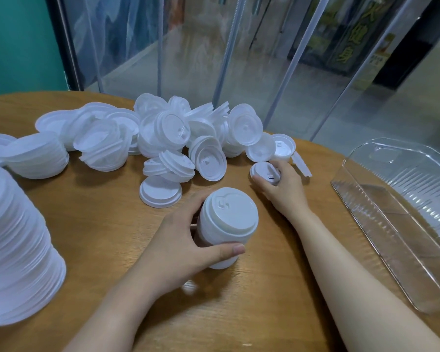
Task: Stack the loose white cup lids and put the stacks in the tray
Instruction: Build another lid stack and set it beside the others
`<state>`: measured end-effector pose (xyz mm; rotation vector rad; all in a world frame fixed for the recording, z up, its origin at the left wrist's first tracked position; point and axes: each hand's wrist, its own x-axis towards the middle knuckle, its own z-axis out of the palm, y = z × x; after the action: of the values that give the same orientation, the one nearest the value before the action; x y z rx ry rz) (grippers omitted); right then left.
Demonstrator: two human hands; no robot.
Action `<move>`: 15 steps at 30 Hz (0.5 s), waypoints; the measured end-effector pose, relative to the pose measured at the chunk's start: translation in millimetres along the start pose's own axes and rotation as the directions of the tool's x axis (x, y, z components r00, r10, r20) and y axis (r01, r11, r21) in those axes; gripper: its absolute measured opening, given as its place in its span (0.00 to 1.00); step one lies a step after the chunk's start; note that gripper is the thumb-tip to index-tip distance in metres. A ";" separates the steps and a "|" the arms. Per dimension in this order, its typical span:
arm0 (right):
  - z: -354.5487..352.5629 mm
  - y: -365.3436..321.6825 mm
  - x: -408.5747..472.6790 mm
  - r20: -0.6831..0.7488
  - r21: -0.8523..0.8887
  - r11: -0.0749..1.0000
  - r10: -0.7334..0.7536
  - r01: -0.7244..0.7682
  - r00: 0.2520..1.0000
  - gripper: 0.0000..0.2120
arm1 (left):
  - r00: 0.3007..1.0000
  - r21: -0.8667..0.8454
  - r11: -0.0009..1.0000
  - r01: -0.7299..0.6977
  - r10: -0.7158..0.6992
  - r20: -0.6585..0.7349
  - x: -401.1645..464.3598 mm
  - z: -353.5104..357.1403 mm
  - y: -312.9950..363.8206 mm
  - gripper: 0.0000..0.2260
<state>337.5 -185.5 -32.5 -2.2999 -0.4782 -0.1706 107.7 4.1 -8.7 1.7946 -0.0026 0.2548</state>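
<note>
White lids [178,138] still lie heaped at the tabletop's [92,224] far edge and the tray [396,224] at its right edge is bare, so we are early: left hand [173,250] grips a short stack [226,224], right hand [285,184] fingers pinch one lid [263,171].

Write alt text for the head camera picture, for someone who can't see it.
Left hand holds a short stack of white lids on a wooden table; right hand grips a single lid beside a loose pile. A clear tray lies at right.
</note>
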 end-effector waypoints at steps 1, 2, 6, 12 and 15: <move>-3.3 -5.3 -3.4 -0.002 0.038 0.999 0.000 0.000 1.000 0.21 | 1.000 0.002 1.000 0.000 0.000 -0.002 -0.1 0.2 0.1 0.33; -7.3 -12.8 -7.1 -0.010 0.062 0.998 -0.008 0.008 1.000 0.24 | 1.000 0.007 1.000 -0.001 0.001 -0.006 -0.1 0.4 0.3 0.33; -28.8 -50.9 -25.5 -0.030 0.139 0.986 -0.089 0.092 0.996 0.28 | 1.000 0.012 1.000 -0.004 0.005 -0.028 -0.3 1.8 1.6 0.33; -58.5 -109.2 -70.9 -0.002 0.249 0.929 -0.283 0.274 0.959 0.30 | 0.999 0.013 1.000 0.010 -0.009 -0.033 -0.8 2.4 3.0 0.32; -59.3 -120.1 -94.8 0.037 0.308 0.896 -0.346 0.318 0.938 0.29 | 1.000 -0.002 1.000 0.021 -0.021 -0.023 -1.4 2.9 3.6 0.31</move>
<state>204.8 -178.9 63.8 -1.9221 -0.8846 -0.1485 106.3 0.2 -6.1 1.7894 0.0321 0.2607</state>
